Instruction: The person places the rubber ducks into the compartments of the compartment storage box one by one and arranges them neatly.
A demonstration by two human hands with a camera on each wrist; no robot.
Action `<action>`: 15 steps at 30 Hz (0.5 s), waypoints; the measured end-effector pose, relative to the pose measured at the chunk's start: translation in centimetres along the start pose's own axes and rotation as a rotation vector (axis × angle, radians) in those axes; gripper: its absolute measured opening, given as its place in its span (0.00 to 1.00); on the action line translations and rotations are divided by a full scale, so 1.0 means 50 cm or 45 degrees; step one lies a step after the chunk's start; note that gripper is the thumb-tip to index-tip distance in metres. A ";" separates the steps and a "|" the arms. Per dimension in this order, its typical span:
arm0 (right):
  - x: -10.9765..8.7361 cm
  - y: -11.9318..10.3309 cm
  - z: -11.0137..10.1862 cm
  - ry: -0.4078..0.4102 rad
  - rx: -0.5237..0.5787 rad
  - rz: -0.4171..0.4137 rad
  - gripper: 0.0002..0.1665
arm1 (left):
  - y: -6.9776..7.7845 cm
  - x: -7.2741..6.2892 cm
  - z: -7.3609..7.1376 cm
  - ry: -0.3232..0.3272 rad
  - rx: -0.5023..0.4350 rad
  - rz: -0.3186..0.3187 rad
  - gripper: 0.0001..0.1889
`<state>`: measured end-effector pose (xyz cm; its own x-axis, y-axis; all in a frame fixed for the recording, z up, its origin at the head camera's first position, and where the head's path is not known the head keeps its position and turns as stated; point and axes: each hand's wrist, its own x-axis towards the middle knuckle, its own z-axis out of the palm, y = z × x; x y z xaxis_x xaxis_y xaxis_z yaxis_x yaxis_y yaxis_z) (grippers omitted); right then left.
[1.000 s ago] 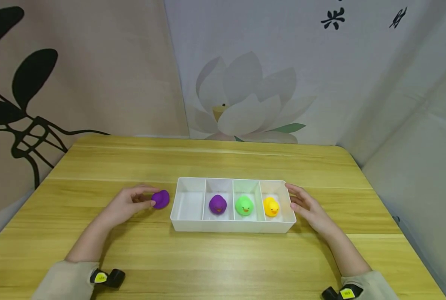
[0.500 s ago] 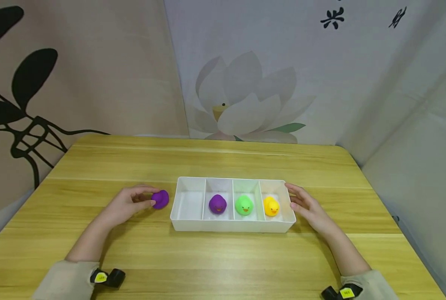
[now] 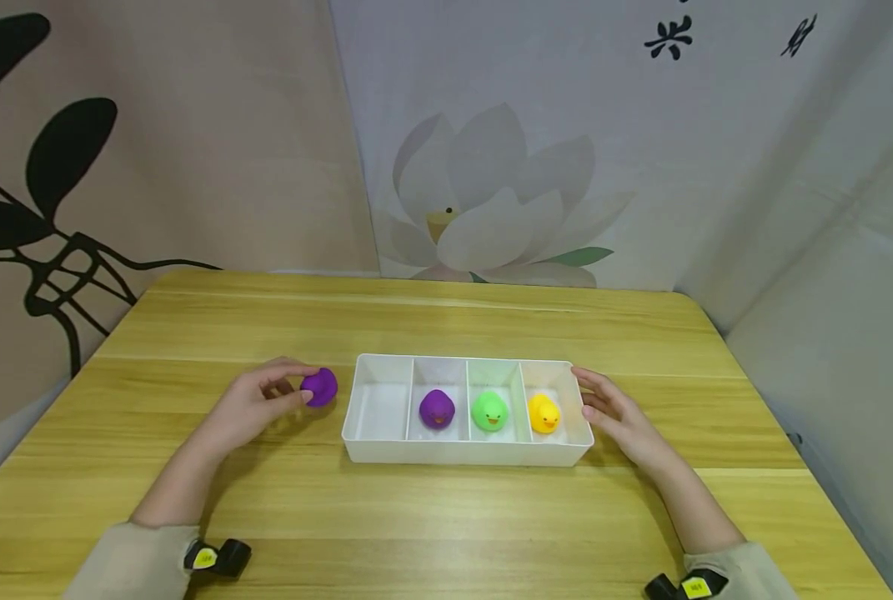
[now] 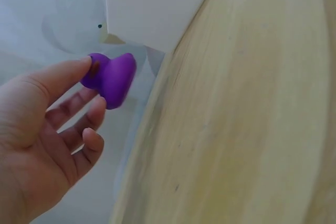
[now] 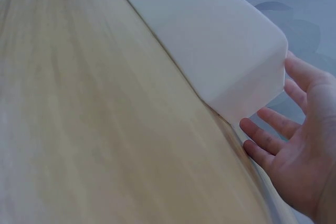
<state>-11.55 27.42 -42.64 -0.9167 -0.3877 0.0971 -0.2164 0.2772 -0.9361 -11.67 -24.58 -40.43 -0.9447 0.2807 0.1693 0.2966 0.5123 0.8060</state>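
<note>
My left hand (image 3: 254, 400) pinches a purple rubber duck (image 3: 319, 387) between thumb and fingers, just left of the white tray (image 3: 461, 452). In the left wrist view the held duck (image 4: 118, 80) is tipped on its side, with its broad base turned away from the palm. The tray has several compartments in a row; the leftmost holds nothing. A second purple duck (image 3: 437, 409), a green duck (image 3: 489, 412) and a yellow duck (image 3: 544, 413) sit one to a compartment. My right hand (image 3: 622, 417) rests its fairly straight fingers at the tray's right end (image 5: 252, 93).
The wooden table (image 3: 446, 525) reaches in front of and behind the tray. A pale cloth backdrop (image 3: 266, 150) with printed plants hangs behind its far edge. Each wrist wears a black strap with a small camera (image 3: 232, 558).
My left hand has lifted the purple duck slightly, up and a little to the left in the head view. My right hand and the tray stay where they were.
</note>
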 end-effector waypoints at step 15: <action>-0.001 0.003 -0.002 0.000 -0.007 0.014 0.31 | 0.047 0.002 0.003 0.139 0.027 0.108 0.14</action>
<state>-11.60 27.58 -42.74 -0.9190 -0.3845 0.0871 -0.2084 0.2861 -0.9353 -11.04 -23.24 -38.60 -0.9253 0.2343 0.2982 0.3781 0.5075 0.7743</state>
